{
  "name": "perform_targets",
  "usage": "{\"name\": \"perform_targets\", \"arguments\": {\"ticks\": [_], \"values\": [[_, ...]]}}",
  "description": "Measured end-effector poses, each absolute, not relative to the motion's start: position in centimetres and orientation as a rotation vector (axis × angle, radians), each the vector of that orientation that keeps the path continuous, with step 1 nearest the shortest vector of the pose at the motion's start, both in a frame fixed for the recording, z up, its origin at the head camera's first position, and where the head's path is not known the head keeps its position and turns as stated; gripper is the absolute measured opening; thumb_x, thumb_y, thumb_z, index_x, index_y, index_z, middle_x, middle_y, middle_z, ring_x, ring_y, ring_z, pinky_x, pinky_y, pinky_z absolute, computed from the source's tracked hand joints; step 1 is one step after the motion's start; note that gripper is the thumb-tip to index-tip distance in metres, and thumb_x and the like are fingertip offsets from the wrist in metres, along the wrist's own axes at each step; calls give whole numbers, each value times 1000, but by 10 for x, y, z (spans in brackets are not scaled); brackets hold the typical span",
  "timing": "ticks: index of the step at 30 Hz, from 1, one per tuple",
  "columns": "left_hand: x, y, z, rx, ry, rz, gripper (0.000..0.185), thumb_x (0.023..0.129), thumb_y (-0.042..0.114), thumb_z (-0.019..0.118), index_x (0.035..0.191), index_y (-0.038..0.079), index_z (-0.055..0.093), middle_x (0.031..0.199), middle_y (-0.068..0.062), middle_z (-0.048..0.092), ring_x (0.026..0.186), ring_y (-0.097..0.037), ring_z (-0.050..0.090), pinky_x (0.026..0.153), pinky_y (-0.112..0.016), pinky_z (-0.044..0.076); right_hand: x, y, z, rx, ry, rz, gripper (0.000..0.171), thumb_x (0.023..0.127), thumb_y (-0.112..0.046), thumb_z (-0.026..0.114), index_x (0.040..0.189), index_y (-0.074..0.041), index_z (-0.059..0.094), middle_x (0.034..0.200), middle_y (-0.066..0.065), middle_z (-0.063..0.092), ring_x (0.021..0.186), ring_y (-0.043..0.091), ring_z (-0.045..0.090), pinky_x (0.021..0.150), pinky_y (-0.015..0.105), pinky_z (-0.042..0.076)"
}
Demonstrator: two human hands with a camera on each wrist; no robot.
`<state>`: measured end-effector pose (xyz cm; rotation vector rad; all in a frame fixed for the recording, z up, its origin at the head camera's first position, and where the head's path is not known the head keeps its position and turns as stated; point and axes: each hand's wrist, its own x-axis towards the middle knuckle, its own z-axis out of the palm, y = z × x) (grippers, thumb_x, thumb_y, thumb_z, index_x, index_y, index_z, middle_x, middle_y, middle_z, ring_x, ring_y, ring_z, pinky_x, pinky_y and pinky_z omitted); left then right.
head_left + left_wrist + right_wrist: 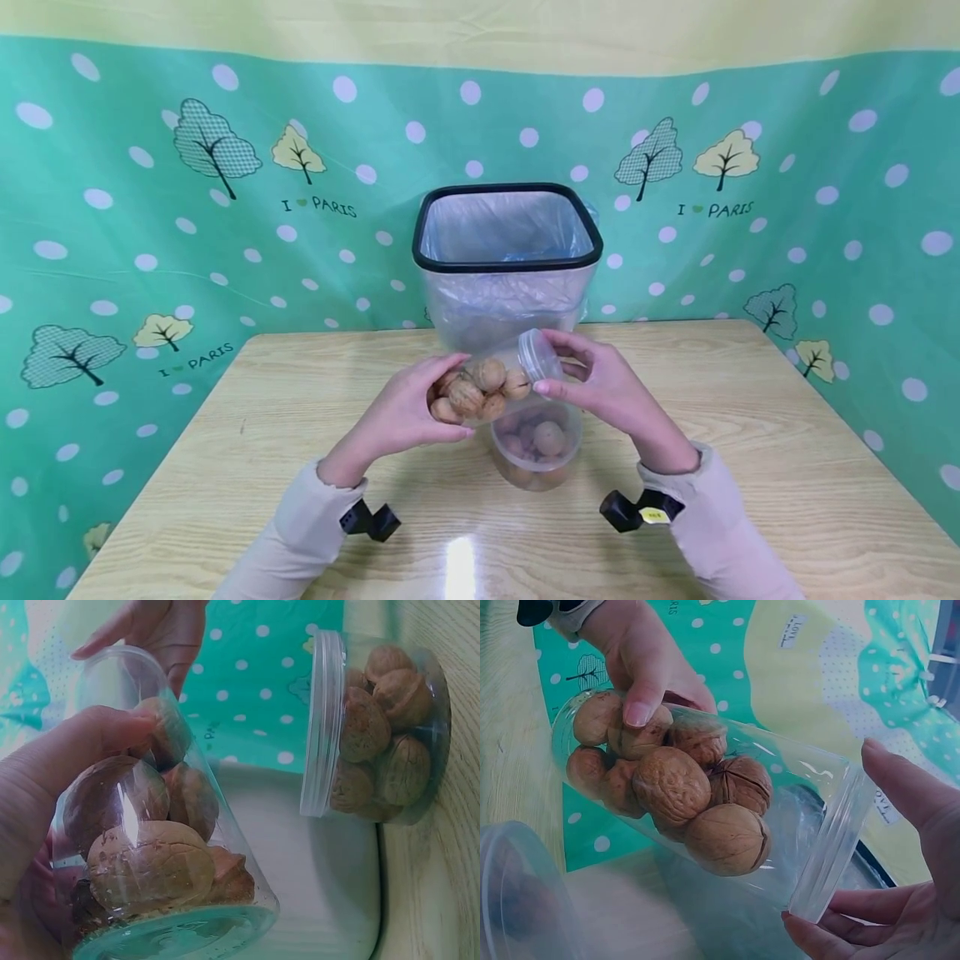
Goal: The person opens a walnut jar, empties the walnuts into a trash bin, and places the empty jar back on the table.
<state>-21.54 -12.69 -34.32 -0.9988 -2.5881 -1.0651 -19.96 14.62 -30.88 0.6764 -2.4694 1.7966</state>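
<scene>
A clear jar of walnuts (491, 385) is held tilted nearly on its side above a second walnut jar (536, 446) standing on the tabletop (262, 467), its long axis running left to right and its open mouth pointing right and slightly up. The left hand (405, 412) wraps curled fingers (641, 712) round the jar's base end. The right hand (607, 387) pinches the mouth rim between thumb and fingers.

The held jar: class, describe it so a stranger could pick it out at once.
Start at the lined bin at the table's far edge. In front of it, two hands hold a clear walnut jar on its side. Its neighbour, the other jar, stands upright on the table beneath it.
</scene>
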Motion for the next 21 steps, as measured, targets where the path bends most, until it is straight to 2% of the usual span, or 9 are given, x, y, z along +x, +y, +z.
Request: {"name": "perform_targets", "arguments": {"ticks": [14,21], "values": [[-211,-125,-338,-987,-2549,-889,80,57,35,87,127,9,56,116,-3,64,101,-18,61,85,-37,50,-205,148,-312,737,-2364,1860,59,75,4,73,128,14,48,131,28,50,116,36,52,95,27,46],[-211,-125,-337,-973,-2551,-835,80,57,36,87,126,9,57,115,-4,65,100,-19,62,84,-38,50,-210,149,-316,776,-2307,1889,59,73,8,71,126,18,47,129,31,50,114,28,54,94,24,46]]}}
